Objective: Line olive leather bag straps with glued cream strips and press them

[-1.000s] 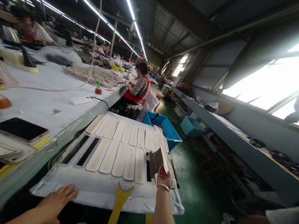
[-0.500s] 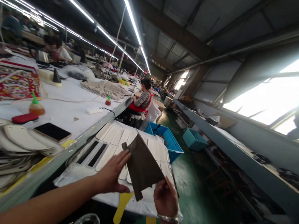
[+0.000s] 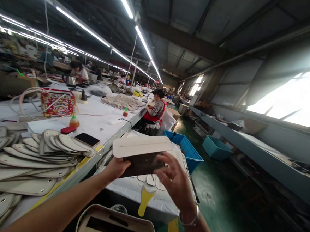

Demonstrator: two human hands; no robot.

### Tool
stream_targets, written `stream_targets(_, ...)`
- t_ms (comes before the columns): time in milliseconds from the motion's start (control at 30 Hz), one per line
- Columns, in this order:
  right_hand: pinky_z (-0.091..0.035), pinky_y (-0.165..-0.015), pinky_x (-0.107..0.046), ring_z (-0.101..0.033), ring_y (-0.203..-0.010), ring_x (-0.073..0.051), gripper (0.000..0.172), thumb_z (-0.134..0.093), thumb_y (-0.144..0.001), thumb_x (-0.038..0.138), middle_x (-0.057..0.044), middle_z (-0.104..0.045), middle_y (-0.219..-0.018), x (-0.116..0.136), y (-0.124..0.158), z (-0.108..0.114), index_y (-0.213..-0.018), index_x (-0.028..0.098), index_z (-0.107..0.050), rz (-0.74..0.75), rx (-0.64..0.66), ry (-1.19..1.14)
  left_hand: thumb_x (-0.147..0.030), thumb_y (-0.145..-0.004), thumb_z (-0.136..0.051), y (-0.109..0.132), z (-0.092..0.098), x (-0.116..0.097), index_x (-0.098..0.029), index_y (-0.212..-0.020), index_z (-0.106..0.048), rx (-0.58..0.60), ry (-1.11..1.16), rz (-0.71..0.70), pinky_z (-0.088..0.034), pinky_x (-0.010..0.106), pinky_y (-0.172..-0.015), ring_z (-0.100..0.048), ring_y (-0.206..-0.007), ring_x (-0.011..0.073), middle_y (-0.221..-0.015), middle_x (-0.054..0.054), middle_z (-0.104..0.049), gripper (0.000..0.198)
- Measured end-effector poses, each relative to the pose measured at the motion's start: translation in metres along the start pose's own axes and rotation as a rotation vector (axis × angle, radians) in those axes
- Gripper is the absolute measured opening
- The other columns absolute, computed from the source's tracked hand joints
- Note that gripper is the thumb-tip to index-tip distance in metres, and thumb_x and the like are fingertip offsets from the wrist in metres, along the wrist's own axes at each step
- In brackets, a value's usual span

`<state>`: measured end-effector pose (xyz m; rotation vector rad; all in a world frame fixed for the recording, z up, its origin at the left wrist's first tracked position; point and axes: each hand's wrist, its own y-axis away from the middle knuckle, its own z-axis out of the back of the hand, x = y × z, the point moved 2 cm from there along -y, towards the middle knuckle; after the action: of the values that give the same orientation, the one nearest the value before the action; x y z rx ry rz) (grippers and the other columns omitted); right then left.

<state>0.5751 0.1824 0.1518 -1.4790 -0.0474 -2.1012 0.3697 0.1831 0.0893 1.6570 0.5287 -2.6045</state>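
My left hand is closed on the left end of a dark brown panel. Along the panel's upper side lies a pale, round-ended strip. At the panel's right end is my right hand, fingers bent and spread, the fingertips blurred; it seems to hold nothing. Below and behind the panel, a white-covered table bears pale pieces in rows. A yellow scraper-shaped piece hangs at that table's front edge.
Stacked pale pieces with holes, a phone and a glue bottle rest on the left table. A pale case is below. Ahead sit a person in red and a blue crate.
The view has turned left and tipped down. The dark panel now lies more level, with the pale strip showing on it. My left hand has closed on it; my right hand has opened.
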Motion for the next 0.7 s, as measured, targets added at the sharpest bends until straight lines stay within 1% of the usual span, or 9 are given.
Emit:
stream_targets(67, -0.040, -0.096, -0.051, -0.042, -0.123, -0.031, 0.084, -0.070, -0.068, 0.044, -0.016, -0.033, -0.142, -0.002, -0.003, 0.016, -0.138, 0.023, -0.029, 0.200, -0.123, 0.533, -0.017, -0.065, -0.050, 0.007, 0.014, 0.000, -0.009, -0.099, -0.065, 0.131, 0.070, -0.108, -0.038, 0.042, -0.099, -0.056, -0.104, 0.0273, -0.095, 0.009, -0.067, 0.038)
stream_targets(100, -0.028, -0.104, -0.054, -0.029, -0.131, -0.033, 0.091, -0.072, -0.065, 0.044, -0.015, -0.029, -0.145, -0.007, -0.004, 0.019, -0.140, 0.021, -0.025, 0.252, -0.101, 0.724, -0.019, -0.065, -0.051, 0.012, 0.019, -0.001, -0.010, -0.101, -0.064, 0.235, 0.062, -0.159, -0.038, 0.042, -0.100, -0.055, -0.106, 0.0278, -0.098, 0.009, -0.067, 0.040)
stream_targets(133, -0.021, -0.107, -0.055, -0.023, -0.134, -0.033, 0.098, -0.073, -0.063, 0.044, -0.016, -0.028, -0.145, -0.013, -0.003, 0.020, -0.142, 0.020, -0.022, 0.273, -0.027, 0.847, -0.021, -0.066, -0.051, 0.018, 0.023, -0.004, -0.011, -0.101, -0.065, 0.341, 0.032, -0.219, -0.037, 0.041, -0.101, -0.054, -0.108, 0.0277, -0.100, 0.009, -0.066, 0.040)
stream_targets(200, -0.024, -0.107, -0.053, -0.030, -0.130, -0.032, 0.102, -0.073, -0.063, 0.043, -0.017, -0.034, -0.141, -0.027, 0.004, 0.015, -0.143, 0.017, -0.015, 0.262, 0.140, 0.924, -0.022, -0.071, -0.049, 0.030, 0.031, -0.010, -0.012, -0.101, -0.064, 0.502, -0.037, -0.349, -0.035, 0.040, -0.102, -0.052, -0.110, 0.0261, -0.102, 0.010, -0.065, 0.036)
stream_targets(267, -0.031, -0.104, -0.050, -0.038, -0.125, -0.031, 0.100, -0.069, -0.066, 0.036, -0.017, -0.038, -0.138, -0.038, 0.018, 0.008, -0.144, 0.015, -0.010, 0.240, 0.225, 0.894, -0.022, -0.075, -0.047, 0.041, 0.038, -0.015, -0.013, -0.103, -0.063, 0.616, -0.091, -0.445, -0.035, 0.038, -0.102, -0.052, -0.109, 0.0239, -0.102, 0.010, -0.064, 0.033)
stream_targets(367, -0.033, -0.104, -0.048, -0.036, -0.127, -0.031, 0.090, -0.059, -0.071, 0.025, -0.019, -0.034, -0.140, -0.051, 0.046, -0.003, -0.144, 0.012, -0.008, 0.212, 0.230, 0.817, -0.021, -0.077, -0.052, 0.059, 0.047, -0.015, -0.015, -0.110, -0.057, 0.801, -0.193, -0.402, -0.044, 0.028, -0.089, -0.058, -0.094, 0.0191, -0.097, 0.007, -0.065, 0.034)
stream_targets(467, -0.033, -0.105, -0.048, -0.032, -0.130, -0.029, 0.079, -0.051, -0.077, 0.021, -0.018, -0.031, -0.142, -0.068, 0.071, -0.015, -0.143, 0.013, -0.009, 0.139, 0.218, 0.741, -0.019, -0.075, -0.055, 0.075, 0.052, -0.006, -0.019, -0.121, -0.046, 0.809, -0.354, -0.236, -0.045, 0.020, -0.068, -0.061, -0.078, 0.0160, -0.089, 0.002, -0.065, 0.047)
stream_targets(567, -0.030, -0.107, -0.049, -0.029, -0.131, -0.028, 0.075, -0.048, -0.078, 0.021, -0.017, -0.030, -0.143, -0.089, 0.085, -0.029, -0.142, 0.013, -0.011, 0.090, 0.195, 0.719, -0.019, -0.079, -0.051, 0.087, 0.049, 0.005, -0.024, -0.127, -0.041, 0.726, -0.482, -0.184, -0.043, 0.021, -0.068, -0.062, -0.082, 0.0178, -0.090, 0.001, -0.066, 0.050)
stream_targets(700, -0.030, -0.107, -0.047, -0.031, -0.129, -0.028, 0.072, -0.048, -0.077, 0.022, -0.017, -0.034, -0.140, -0.108, 0.092, -0.048, -0.141, 0.012, -0.015, 0.034, 0.182, 0.720, -0.020, -0.079, -0.049, 0.096, 0.038, 0.022, -0.021, -0.123, -0.044, 0.697, -0.646, -0.149, -0.043, 0.024, -0.068, -0.062, -0.084, 0.0209, -0.090, 0.004, -0.066, 0.044)
